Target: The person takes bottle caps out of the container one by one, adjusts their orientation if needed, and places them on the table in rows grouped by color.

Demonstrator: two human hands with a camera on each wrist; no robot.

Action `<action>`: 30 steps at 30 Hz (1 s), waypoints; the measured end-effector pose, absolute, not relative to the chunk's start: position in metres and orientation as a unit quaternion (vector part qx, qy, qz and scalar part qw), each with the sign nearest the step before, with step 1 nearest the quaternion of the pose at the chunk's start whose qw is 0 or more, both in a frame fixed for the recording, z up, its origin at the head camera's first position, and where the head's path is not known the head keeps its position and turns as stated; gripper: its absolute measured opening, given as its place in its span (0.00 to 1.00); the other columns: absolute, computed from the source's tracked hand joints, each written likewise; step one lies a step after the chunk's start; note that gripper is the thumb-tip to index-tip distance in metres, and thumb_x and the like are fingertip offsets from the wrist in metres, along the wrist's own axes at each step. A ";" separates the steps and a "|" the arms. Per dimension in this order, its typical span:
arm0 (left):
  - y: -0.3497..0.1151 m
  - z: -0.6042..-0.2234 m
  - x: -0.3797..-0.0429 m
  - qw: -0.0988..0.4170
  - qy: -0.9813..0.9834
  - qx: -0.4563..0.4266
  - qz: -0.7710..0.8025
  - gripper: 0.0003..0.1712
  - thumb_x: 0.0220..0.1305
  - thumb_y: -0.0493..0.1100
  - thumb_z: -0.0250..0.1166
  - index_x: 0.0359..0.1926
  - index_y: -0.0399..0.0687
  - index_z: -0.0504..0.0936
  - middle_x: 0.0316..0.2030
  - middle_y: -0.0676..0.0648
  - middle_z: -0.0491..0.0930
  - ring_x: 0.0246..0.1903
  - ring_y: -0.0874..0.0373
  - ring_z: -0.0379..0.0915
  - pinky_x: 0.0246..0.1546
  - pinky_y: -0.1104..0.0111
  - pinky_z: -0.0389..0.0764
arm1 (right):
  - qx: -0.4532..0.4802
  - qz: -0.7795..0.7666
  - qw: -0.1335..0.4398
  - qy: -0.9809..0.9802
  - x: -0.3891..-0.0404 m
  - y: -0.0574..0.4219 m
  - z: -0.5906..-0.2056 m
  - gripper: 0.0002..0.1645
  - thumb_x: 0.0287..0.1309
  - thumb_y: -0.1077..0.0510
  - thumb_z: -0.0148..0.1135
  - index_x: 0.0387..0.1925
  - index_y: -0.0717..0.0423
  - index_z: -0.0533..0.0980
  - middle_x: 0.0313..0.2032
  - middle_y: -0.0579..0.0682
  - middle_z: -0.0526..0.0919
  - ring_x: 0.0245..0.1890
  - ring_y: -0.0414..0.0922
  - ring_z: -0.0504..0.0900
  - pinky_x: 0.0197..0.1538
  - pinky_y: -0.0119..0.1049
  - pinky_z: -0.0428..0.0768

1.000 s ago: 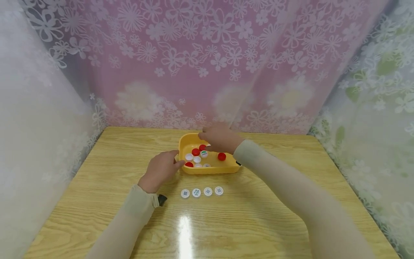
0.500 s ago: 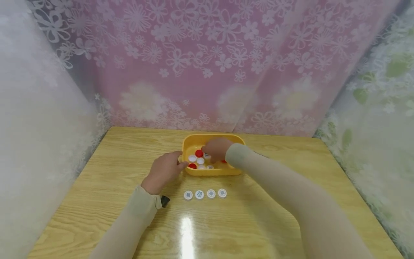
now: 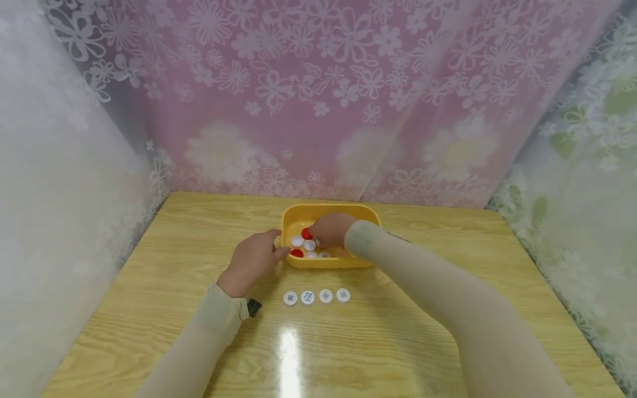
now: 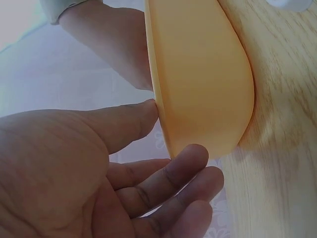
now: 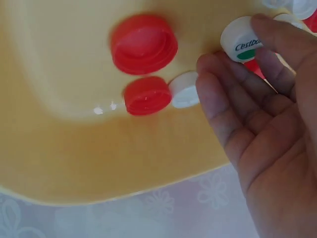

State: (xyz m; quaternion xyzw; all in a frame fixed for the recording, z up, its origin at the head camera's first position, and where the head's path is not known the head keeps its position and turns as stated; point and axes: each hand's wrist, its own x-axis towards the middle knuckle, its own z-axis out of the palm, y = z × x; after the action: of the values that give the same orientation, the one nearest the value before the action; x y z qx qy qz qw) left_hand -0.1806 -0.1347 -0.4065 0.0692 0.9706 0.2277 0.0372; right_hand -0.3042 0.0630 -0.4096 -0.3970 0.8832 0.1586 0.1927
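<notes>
A yellow plastic tub (image 3: 333, 264) with red and white bottle caps inside stands near the table's back edge. At its left end, my left hand (image 3: 252, 257) touches the tub, with the thumb (image 4: 143, 116) against the rim and the other fingers loosely bent beside the outer wall. My right hand (image 3: 332, 229) reaches down into the tub. Its fingertips pinch a white bottle cap (image 5: 240, 39) with dark lettering and a green patch. Close by in the tub lie a large red cap (image 5: 143, 44), a smaller red cap (image 5: 147, 95) and a white cap (image 5: 184, 90).
In front of the tub, several white caps (image 3: 308, 297) with grey printed marks form a row on the wooden table (image 3: 199, 342). A pink flowered curtain (image 3: 298, 83) hangs behind the table, with pale patterned curtains (image 3: 572, 193) at both sides.
My right hand has lowered from above the tub's back rim into the tub, and its fingers have closed on a white cap. My left hand stays at the tub's left end.
</notes>
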 end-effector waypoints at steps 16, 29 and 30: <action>-0.136 -0.406 -0.179 0.035 0.965 0.066 0.252 0.35 0.71 0.53 0.68 0.72 0.43 0.71 0.32 0.51 0.84 0.26 0.58 0.77 0.29 0.64 0.78 | -0.515 -0.150 -0.172 0.826 -0.167 0.109 -0.297 0.13 0.62 0.54 0.64 0.47 0.52 0.81 0.36 0.42 0.79 0.28 0.38 0.71 0.31 0.32 0.73; -0.135 -0.407 -0.178 0.036 0.965 0.069 0.250 0.32 0.72 0.52 0.66 0.71 0.43 0.73 0.30 0.52 0.83 0.26 0.58 0.75 0.29 0.65 0.76 | -0.223 -0.145 -0.082 0.961 -0.129 0.154 -0.341 0.09 0.60 0.51 0.65 0.38 0.50 0.80 0.30 0.42 0.79 0.25 0.39 0.71 0.26 0.35 0.72; -0.134 -0.407 -0.178 0.035 0.965 0.068 0.249 0.33 0.72 0.52 0.67 0.71 0.43 0.73 0.30 0.52 0.83 0.26 0.58 0.75 0.29 0.65 0.76 | -0.203 -0.126 -0.047 0.970 -0.130 0.154 -0.344 0.09 0.59 0.52 0.66 0.38 0.50 0.79 0.29 0.43 0.79 0.25 0.40 0.72 0.26 0.36 0.72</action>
State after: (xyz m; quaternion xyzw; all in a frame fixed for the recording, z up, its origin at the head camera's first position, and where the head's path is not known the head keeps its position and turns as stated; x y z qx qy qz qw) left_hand -0.1781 -0.1343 -0.4074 0.0685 0.9654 0.2491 0.0352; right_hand -0.1299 0.1538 -0.3441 -0.2025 0.9699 -0.1264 -0.0473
